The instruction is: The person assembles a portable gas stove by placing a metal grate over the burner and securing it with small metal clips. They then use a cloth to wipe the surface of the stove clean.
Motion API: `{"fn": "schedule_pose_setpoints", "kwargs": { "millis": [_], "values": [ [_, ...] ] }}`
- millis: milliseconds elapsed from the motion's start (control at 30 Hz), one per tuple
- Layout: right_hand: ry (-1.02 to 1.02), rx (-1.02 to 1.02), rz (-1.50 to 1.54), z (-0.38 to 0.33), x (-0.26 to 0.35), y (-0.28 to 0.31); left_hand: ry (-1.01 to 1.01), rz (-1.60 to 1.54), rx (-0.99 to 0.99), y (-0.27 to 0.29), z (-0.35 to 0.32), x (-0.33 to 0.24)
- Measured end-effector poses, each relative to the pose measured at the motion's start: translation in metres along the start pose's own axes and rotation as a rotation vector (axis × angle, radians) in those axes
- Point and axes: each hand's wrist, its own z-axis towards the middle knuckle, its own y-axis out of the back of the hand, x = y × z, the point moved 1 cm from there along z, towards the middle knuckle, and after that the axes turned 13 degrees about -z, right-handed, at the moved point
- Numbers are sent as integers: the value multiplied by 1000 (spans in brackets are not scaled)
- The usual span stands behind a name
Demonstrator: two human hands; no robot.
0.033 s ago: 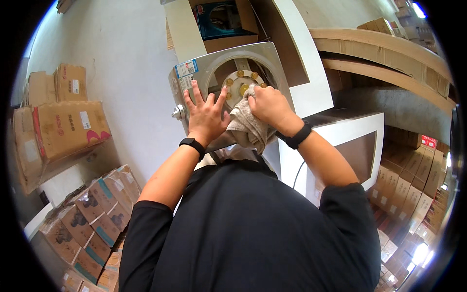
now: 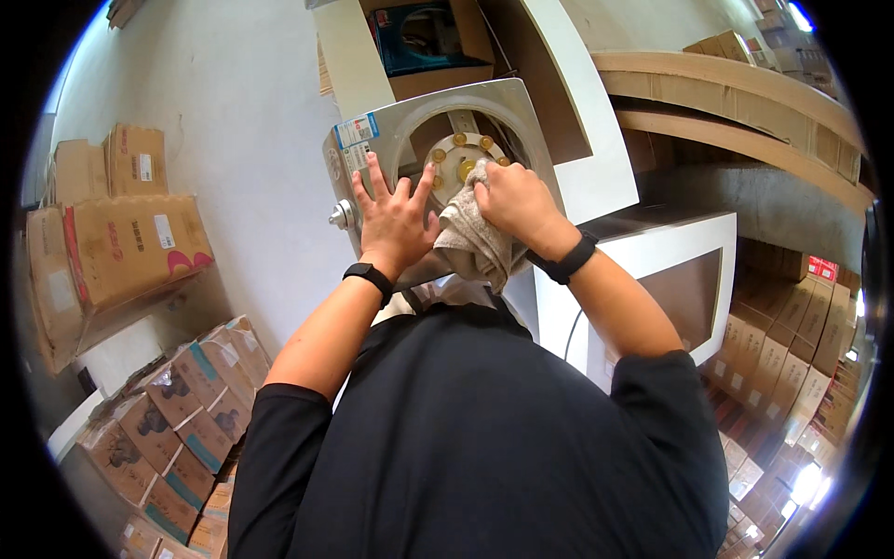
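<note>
In front of me is a silver metal single-burner gas stove (image 2: pixel 526 116) with a large round opening in its top. Inside the opening sits a round burner (image 2: pixel 448 147) with several brass-coloured caps around its ring and one in the middle. My right hand (image 2: pixel 523 207) is closed on a beige-grey cloth (image 2: pixel 473 240), pressing it against the near right side of the burner; the cloth's loose end hangs toward me. My left hand (image 2: pixel 396 224) lies with fingers spread on the stove's left top, beside a blue-and-white label (image 2: pixel 358 130). A silver knob (image 2: pixel 343 215) sticks out at the stove's left edge.
Beyond the stove stands an open carton (image 2: pixel 442 86) holding a dark blue item. White frames with cut-out openings (image 2: pixel 610 182) flank the stove on the right. Cardboard boxes (image 2: pixel 140 242) are stacked at left, lower left and right. Long curved-looking boards (image 2: pixel 726 74) run at upper right.
</note>
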Motion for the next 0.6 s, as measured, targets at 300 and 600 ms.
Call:
{"fn": "schedule_pose_setpoints", "kwargs": {
  "millis": [300,600],
  "values": [
    [313,-267,-122,-22,9,34,-4,-16,-27,4,-2,-2],
    [537,-27,-598,18,42,12,23,38,20,-1,-2,4]
  ]
}}
